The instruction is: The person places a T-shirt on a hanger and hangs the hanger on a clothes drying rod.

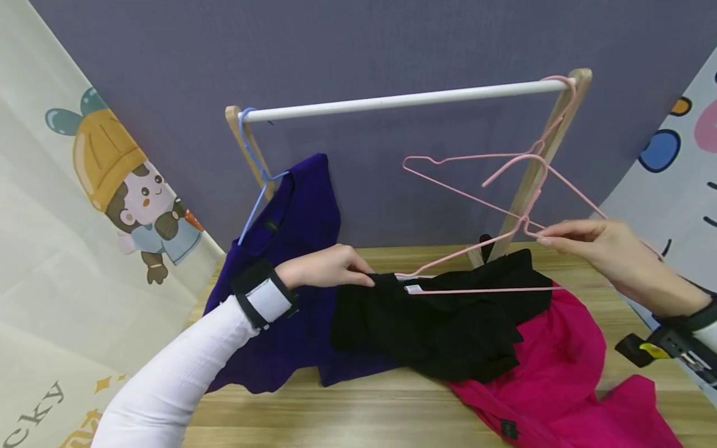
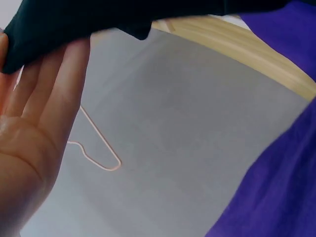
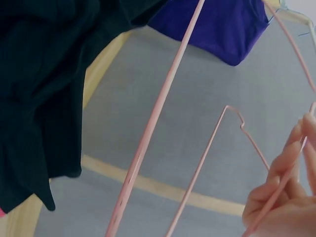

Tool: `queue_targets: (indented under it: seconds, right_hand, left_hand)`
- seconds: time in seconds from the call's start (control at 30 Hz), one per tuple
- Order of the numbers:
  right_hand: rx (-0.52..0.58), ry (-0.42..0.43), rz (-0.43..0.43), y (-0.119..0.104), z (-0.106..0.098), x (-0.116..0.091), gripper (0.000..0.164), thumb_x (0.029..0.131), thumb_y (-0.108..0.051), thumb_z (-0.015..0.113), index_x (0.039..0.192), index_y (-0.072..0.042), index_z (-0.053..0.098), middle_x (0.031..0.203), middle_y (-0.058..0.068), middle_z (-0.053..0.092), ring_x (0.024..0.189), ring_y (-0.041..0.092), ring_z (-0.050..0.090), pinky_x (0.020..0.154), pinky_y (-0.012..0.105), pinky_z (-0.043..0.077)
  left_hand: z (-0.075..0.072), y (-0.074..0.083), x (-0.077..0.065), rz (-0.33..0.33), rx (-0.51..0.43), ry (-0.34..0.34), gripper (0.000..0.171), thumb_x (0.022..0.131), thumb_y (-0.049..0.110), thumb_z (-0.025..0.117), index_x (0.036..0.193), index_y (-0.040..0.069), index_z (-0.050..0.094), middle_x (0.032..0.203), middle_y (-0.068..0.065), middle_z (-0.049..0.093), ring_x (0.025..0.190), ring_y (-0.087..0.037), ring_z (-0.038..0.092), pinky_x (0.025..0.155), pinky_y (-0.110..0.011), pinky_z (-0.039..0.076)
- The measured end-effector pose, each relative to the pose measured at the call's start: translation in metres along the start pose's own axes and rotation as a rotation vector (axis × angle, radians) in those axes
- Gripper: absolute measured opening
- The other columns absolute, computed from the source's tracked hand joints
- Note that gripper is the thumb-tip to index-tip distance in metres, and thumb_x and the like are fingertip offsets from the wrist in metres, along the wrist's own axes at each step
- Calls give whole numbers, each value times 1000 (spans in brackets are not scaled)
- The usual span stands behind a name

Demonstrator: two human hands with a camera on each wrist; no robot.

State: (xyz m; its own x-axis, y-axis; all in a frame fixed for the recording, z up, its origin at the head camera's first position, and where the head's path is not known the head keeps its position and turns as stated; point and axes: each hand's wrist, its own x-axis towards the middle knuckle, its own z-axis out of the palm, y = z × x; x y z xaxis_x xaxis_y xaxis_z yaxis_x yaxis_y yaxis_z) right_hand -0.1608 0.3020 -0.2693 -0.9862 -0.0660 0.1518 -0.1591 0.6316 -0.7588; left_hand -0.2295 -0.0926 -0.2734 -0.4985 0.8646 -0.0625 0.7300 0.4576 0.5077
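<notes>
My left hand (image 1: 330, 267) pinches the neck edge of a black garment (image 1: 431, 336); in the left wrist view its fingers (image 2: 54, 81) lie against the dark cloth. My right hand (image 1: 610, 261) grips a pink wire hanger (image 1: 470, 250) just below its hook, thumb and fingers around the wire, as the right wrist view also shows. The hanger's left end reaches into the garment's neck opening beside a white label (image 1: 413, 289). Its bottom bar crosses in front of the black cloth. Where the hanger's left tip lies inside the cloth is hidden.
A small rack with a white rod (image 1: 403, 101) stands behind. On it hang a second pink hanger (image 1: 448, 158) at right and a blue hanger (image 1: 253, 214) with a purple garment (image 1: 302, 205) at left. A bright pink garment (image 1: 571, 373) lies on the wooden table (image 1: 358, 410).
</notes>
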Motion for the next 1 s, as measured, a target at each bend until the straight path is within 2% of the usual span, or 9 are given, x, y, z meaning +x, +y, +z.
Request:
queue_targets:
  seconds: [0.13,0.23,0.3,0.43,0.53,0.6,0.77,0.87,1.0]
  right_hand:
    - [31,-10,2,-2,4,-4,29,86,-22,58,113,-10,61,95,-21,59,91,-3,48,74,22,37]
    - [25,-21,21,-7,8,-7,32,86,-28,58,113,-12,61,97,-21,59,94,-3,46,75,22,35]
    - [24,-19,38,-12,12,-9,34,85,-31,58,114,-12,60,99,-20,60,95,-2,47,74,17,35]
    - [27,-9,52,-19,18,-12,36,85,-33,58,113,-11,61,97,-20,60,94,0,47,73,14,37]
    - [44,1,38,-24,20,-14,33,84,-31,59,111,-13,62,95,-21,60,92,1,47,71,16,37]
    - [54,14,18,-27,23,-15,30,84,-29,61,108,-13,63,93,-20,61,88,2,47,67,17,38]
    - [62,66,-8,-38,32,-15,26,82,-28,64,103,-12,67,87,-18,62,77,6,47,58,19,38]
    - [53,90,-12,-44,38,-14,25,80,-27,65,99,-11,68,83,-19,63,75,4,49,60,18,40]
    - [43,64,-55,-49,49,-12,23,79,-27,67,96,-12,70,83,-17,64,79,0,53,64,15,41]
  left_hand:
    - [1,4,4,13,-11,23,18,87,17,56,93,7,69,67,7,53,52,-2,37,54,-17,32]
    - [2,7,7,27,-13,41,17,88,17,55,89,8,69,59,9,44,49,-2,33,51,-17,29]
    - [3,9,8,33,-8,55,17,88,17,55,86,7,69,56,9,38,48,-2,30,50,-17,28]
    - [7,14,11,23,-4,80,16,88,16,55,84,7,67,56,9,35,48,-2,30,50,-17,28]
    - [10,17,13,20,3,96,15,88,15,55,83,6,67,57,8,37,49,-2,31,51,-16,29]
    - [11,18,14,30,8,113,15,88,14,55,85,5,67,60,7,45,51,-2,36,52,-16,32]
    - [14,21,19,55,-6,161,15,86,12,57,93,3,67,83,-1,65,65,-2,48,61,-16,40]
    - [16,22,21,64,-30,194,16,86,12,58,94,2,67,87,-3,66,68,-2,49,63,-16,41]
    - [16,26,27,92,-55,237,16,85,13,58,94,2,67,87,-3,67,69,-2,50,65,-16,41]
